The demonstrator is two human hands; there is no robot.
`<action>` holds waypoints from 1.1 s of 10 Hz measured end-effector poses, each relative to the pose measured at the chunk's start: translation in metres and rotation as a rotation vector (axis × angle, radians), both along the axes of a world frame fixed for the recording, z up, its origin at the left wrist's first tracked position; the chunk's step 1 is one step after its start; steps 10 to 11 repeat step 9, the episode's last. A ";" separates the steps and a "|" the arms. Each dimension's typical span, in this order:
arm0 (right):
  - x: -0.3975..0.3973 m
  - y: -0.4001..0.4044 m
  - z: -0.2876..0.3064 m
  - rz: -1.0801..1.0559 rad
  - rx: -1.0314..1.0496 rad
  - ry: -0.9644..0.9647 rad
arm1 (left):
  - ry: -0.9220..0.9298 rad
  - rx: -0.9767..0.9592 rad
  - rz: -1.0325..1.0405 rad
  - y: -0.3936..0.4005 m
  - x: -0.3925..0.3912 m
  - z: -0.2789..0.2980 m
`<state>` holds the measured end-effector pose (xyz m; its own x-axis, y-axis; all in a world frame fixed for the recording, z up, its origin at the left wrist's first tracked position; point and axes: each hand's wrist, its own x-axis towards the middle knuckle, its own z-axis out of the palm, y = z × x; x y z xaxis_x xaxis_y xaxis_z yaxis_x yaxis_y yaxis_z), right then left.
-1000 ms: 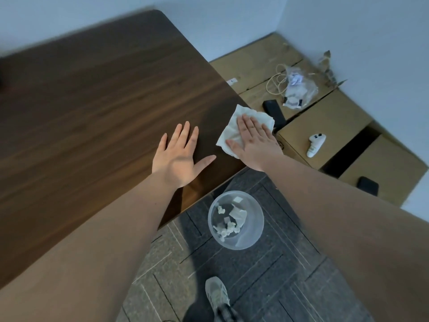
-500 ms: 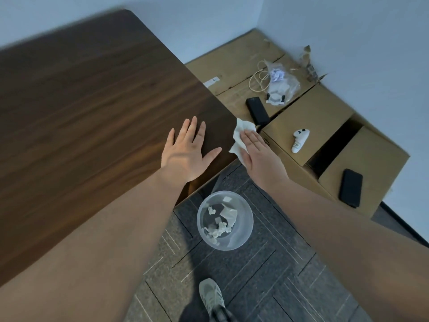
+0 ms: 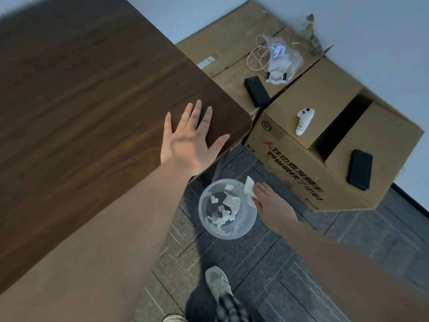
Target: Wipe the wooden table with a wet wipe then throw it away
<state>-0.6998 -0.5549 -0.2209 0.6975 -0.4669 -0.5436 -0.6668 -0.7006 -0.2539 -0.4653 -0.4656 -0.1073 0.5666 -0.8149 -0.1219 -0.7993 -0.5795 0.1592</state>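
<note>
White wet wipe, part-hidden by right hand, overlaps bin rim.

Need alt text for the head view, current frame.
Seen from above, a person's right hand holds a white wipe at the rim of a clear bin on the floor, which holds crumpled paper. The left hand rests flat near the corner of a dark wooden table; cardboard boxes stand beside it.
</note>
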 end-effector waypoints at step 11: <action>0.001 0.032 -0.028 0.242 0.138 0.107 | 0.020 -0.044 0.004 -0.001 0.000 0.001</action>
